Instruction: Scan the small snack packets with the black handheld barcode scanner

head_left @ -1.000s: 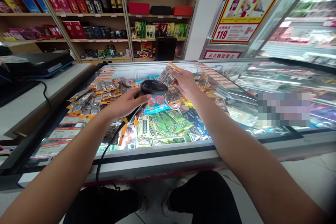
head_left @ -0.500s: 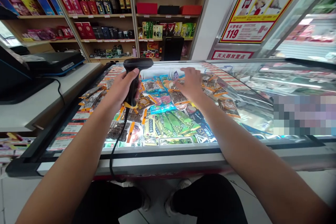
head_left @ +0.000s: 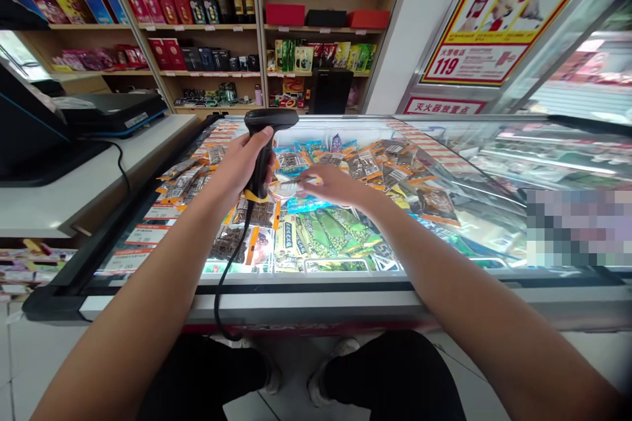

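Head view is showing the left hand (head_left: 243, 163) wrapping its fingers closely around the handle of a scanner (head_left: 263, 161), thumb lying high on the grip. That hold is looking firm, with no gap showing between palm and handle. The right hand (head_left: 328, 184) is reaching in from the other side, palm down, fingers bent and nearly meeting at a pale packet (head_left: 285, 191). Blur and glare are hiding the fingertips, so I cannot tell whether they are pinching the packet or only touching it.

The scanner is standing over the freezer (head_left: 316, 302), above the left part of the goods, just left of the pale packet in the view. Its handle is running close to upright, top leaning slightly right, and its head is lying across the top, long axis going left to right. The longer overhang is pointing right; the reading window is not showing. A cord (head_left: 249, 220) is hanging from the handle's foot and dropping over the freezer's front edge.

Green packets (head_left: 326, 227) are lying nearer the person than the right hand, and brown packets (head_left: 437, 202) are lying beyond it to the right.

The step in hand seems to be handling one packet while the scanner is waiting apart. Judging from this pose, bringing the two together would be calling for tilting the scanner's head down, a surer pinch and some slack in the cord.
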`<act>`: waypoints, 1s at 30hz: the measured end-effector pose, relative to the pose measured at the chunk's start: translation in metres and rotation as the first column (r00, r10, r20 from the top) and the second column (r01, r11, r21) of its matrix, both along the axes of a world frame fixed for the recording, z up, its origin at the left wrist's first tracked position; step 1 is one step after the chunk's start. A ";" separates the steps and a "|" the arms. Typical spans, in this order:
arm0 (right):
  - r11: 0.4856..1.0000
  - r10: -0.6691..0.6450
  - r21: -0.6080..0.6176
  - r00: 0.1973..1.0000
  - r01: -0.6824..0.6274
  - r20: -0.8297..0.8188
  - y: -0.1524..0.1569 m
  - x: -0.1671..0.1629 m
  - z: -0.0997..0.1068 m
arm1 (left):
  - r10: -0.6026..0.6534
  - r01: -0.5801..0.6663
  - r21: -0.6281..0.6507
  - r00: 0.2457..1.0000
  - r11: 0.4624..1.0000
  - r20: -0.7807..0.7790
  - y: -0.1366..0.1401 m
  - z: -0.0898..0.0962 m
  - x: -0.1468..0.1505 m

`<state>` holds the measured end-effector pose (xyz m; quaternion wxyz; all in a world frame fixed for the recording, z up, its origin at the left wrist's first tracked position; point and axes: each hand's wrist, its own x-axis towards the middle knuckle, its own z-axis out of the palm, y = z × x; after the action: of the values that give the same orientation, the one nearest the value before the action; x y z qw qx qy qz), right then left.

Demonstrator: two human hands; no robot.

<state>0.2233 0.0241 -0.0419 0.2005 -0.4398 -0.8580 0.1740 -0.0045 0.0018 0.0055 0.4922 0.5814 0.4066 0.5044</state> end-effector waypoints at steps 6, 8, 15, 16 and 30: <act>0.971 -0.235 -0.022 0.930 0.239 -0.283 0.014 0.024 0.009 | -0.063 0.062 -0.024 0.997 0.998 -0.040 0.001 -0.006 -0.001; 0.952 -0.297 -0.030 0.892 0.305 -0.341 0.021 0.030 0.008 | -0.129 0.127 -0.028 0.986 0.992 -0.106 0.000 -0.008 -0.002; 0.924 -0.365 -0.019 0.869 0.381 -0.334 0.029 0.051 0.012 | -0.392 0.389 -0.096 0.823 0.916 -0.412 -0.009 -0.012 -0.002; 0.926 -0.365 -0.030 0.875 0.376 -0.317 0.028 0.052 0.013 | -0.407 0.406 -0.100 0.807 0.909 -0.428 -0.010 -0.012 -0.001; 0.959 -0.274 -0.133 0.942 0.251 -0.195 0.010 0.033 0.021 | -0.395 0.435 -0.087 0.694 0.896 -0.601 -0.013 -0.013 0.004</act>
<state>0.2562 0.0344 -0.0214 0.2882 -0.5394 -0.7550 0.2368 -0.0007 -0.0111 -0.0075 0.4188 0.8028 0.3844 0.1798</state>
